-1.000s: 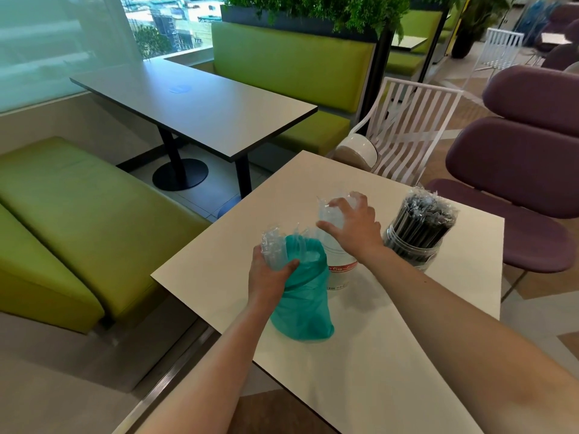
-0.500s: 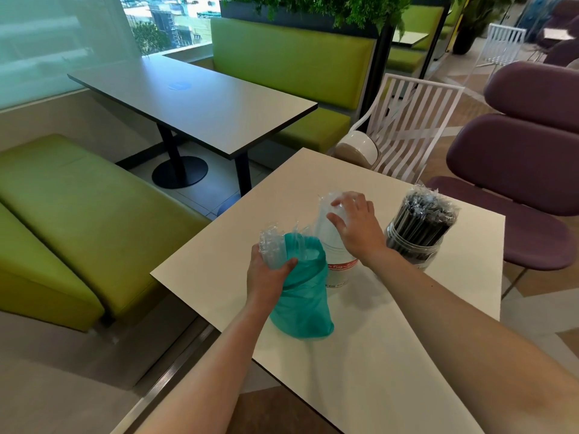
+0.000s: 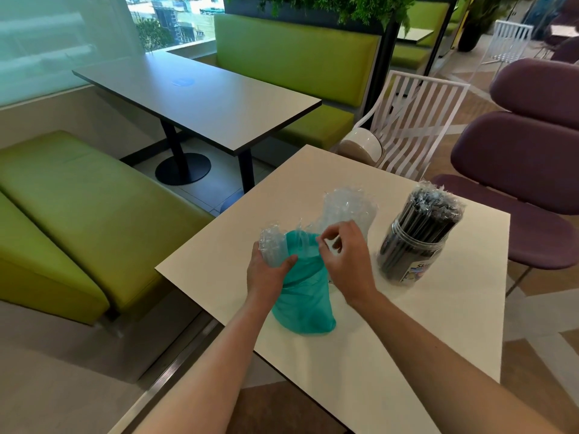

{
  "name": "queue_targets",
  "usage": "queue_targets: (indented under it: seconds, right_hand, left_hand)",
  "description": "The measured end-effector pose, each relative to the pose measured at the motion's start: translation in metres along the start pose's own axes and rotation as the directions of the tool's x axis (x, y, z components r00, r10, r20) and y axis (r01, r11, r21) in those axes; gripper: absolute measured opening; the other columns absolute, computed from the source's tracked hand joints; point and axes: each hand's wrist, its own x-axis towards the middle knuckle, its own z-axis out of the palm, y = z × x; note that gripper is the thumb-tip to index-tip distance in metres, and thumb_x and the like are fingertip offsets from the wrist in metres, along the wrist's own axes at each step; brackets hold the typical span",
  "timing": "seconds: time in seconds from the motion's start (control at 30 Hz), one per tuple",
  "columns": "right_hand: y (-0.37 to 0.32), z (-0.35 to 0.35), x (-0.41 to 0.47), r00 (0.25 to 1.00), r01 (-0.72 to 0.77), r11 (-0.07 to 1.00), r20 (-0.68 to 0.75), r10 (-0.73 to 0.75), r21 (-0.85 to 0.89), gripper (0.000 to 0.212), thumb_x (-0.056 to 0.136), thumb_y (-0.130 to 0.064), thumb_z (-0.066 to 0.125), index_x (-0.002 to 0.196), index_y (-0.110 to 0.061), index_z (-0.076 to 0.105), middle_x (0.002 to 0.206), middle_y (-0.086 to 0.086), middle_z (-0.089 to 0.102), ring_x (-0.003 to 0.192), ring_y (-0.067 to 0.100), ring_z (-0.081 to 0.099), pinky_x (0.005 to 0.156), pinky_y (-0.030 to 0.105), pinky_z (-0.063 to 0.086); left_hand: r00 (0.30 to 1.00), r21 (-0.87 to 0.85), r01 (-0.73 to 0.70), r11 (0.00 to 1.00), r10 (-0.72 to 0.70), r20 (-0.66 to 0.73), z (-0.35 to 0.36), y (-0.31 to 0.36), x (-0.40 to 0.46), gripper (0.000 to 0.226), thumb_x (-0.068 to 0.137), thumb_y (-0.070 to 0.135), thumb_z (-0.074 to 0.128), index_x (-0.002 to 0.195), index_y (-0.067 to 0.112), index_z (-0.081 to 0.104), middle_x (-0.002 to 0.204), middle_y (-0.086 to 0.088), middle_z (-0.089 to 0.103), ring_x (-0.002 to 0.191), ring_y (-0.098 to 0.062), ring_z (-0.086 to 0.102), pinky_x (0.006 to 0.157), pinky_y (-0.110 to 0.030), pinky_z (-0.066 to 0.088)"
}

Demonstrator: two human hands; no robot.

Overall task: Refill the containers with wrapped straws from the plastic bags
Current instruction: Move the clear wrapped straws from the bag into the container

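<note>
A teal plastic bag [image 3: 302,303] of clear-wrapped straws stands on the white table [image 3: 416,333]. My left hand [image 3: 266,272] grips a bundle of wrapped straws [image 3: 273,245] at the bag's left rim. My right hand [image 3: 344,261] hovers at the bag's mouth with curled fingers pinching a clear straw wrapper. Behind it stands a clear container [image 3: 351,211] stuffed with clear-wrapped straws, its base hidden by my right hand. Further right, a clear jar [image 3: 413,245] is packed with wrapped black straws.
A white slatted chair [image 3: 410,126] and purple chairs [image 3: 529,170] stand beyond the table's far and right edges. A grey table [image 3: 200,101] and green benches [image 3: 75,195] lie to the left across a floor gap.
My right hand left the top of the clear container and came back toward me to the teal bag's mouth. My left hand kept its hold on the bundle.
</note>
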Motion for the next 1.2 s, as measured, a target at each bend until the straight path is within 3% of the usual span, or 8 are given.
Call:
queue_targets:
  seconds: [0.13, 0.3, 0.5, 0.67, 0.77, 0.87, 1.1, 1.2]
  right_hand:
    - [0.000, 0.015, -0.010, 0.929, -0.369, 0.908, 0.114, 0.352, 0.197, 0.044, 0.082, -0.018, 0.075, 0.116, -0.018, 0.047, 0.111, -0.001, 0.049, 0.088, 0.013, 0.057, 0.079, 0.022, 0.054]
    - [0.004, 0.023, -0.001, 0.840, -0.533, 0.818, 0.254, 0.480, 0.214, 0.083, 0.078, -0.026, 0.080, 0.144, -0.017, 0.030, 0.117, -0.003, 0.049, 0.106, 0.016, 0.057, 0.094, 0.029, 0.050]
    - [0.003, 0.019, 0.008, 0.756, -0.597, 0.788, 0.434, 0.490, 0.151, 0.060, 0.086, -0.039, 0.069, 0.136, -0.013, 0.046, 0.124, 0.008, 0.040, 0.114, 0.021, 0.049, 0.097, 0.030, 0.046]
    - [0.008, 0.022, 0.006, 0.776, -0.558, 0.819, 0.434, 0.458, 0.134, 0.041, 0.092, -0.043, 0.059, 0.124, -0.018, 0.052, 0.120, 0.006, 0.041, 0.111, 0.021, 0.048, 0.093, 0.027, 0.046]
    - [0.010, 0.023, 0.004, 0.831, -0.490, 0.859, 0.378, 0.408, 0.149, 0.039, 0.093, -0.043, 0.057, 0.122, -0.017, 0.056, 0.116, 0.004, 0.046, 0.112, 0.021, 0.049, 0.100, 0.036, 0.046]
    - [0.008, 0.018, 0.007, 0.887, -0.411, 0.896, 0.304, 0.349, 0.170, 0.032, 0.094, -0.046, 0.054, 0.112, -0.020, 0.057, 0.105, 0.003, 0.057, 0.101, 0.023, 0.054, 0.089, 0.040, 0.049]
    - [-0.012, -0.017, 0.038, 0.945, -0.317, 0.918, 0.164, 0.283, 0.239, 0.031, 0.096, -0.042, 0.050, 0.113, -0.017, 0.051, 0.101, -0.002, 0.067, 0.090, 0.009, 0.064, 0.082, 0.027, 0.055]
    - [-0.020, -0.035, 0.057, 0.959, -0.282, 0.932, 0.082, 0.271, 0.228, 0.034, 0.096, -0.043, 0.049, 0.116, -0.016, 0.047, 0.100, 0.001, 0.067, 0.083, 0.010, 0.064, 0.069, 0.022, 0.054]
  left_hand:
    - [1.000, -0.025, 0.017, 1.000, -0.017, 0.015, -0.002, 0.001, -0.003, 0.064, 0.077, 0.025, 0.083, 0.131, 0.023, 0.048, 0.112, 0.005, 0.062, 0.105, -0.018, 0.063, 0.090, -0.035, 0.056]
    - [0.997, -0.069, 0.040, 0.997, -0.035, 0.068, -0.004, 0.002, -0.007, 0.061, 0.078, 0.022, 0.081, 0.131, 0.025, 0.050, 0.107, 0.010, 0.063, 0.099, -0.010, 0.064, 0.078, -0.022, 0.055]
    - [0.992, -0.069, 0.055, 0.996, -0.047, 0.119, -0.003, 0.003, -0.011, 0.054, 0.080, 0.018, 0.080, 0.126, 0.025, 0.052, 0.106, 0.010, 0.065, 0.093, -0.001, 0.063, 0.066, -0.011, 0.053]
    - [0.992, -0.082, 0.053, 0.995, -0.043, 0.121, -0.001, 0.004, -0.013, 0.053, 0.079, 0.016, 0.081, 0.124, 0.024, 0.053, 0.105, 0.009, 0.065, 0.095, -0.007, 0.064, 0.067, -0.011, 0.052]
    - [0.995, -0.048, 0.019, 0.999, -0.015, 0.095, 0.002, 0.006, -0.010, 0.053, 0.078, 0.019, 0.082, 0.122, 0.026, 0.053, 0.104, 0.011, 0.065, 0.096, -0.010, 0.065, 0.074, -0.016, 0.053]
    - [0.997, 0.025, -0.011, 1.000, 0.009, 0.071, 0.004, 0.008, -0.007, 0.060, 0.077, 0.024, 0.082, 0.127, 0.026, 0.051, 0.104, 0.013, 0.063, 0.097, -0.013, 0.062, 0.084, -0.025, 0.052]
    - [0.998, 0.186, -0.036, 0.982, 0.026, 0.058, 0.006, 0.011, -0.007, 0.065, 0.081, 0.025, 0.079, 0.136, 0.020, 0.045, 0.110, 0.009, 0.052, 0.099, -0.014, 0.051, 0.083, -0.025, 0.041]
    - [0.999, 0.179, -0.017, 0.984, 0.008, 0.051, 0.008, 0.012, -0.007, 0.063, 0.080, 0.025, 0.079, 0.134, 0.021, 0.046, 0.109, 0.007, 0.055, 0.098, -0.016, 0.055, 0.081, -0.026, 0.044]
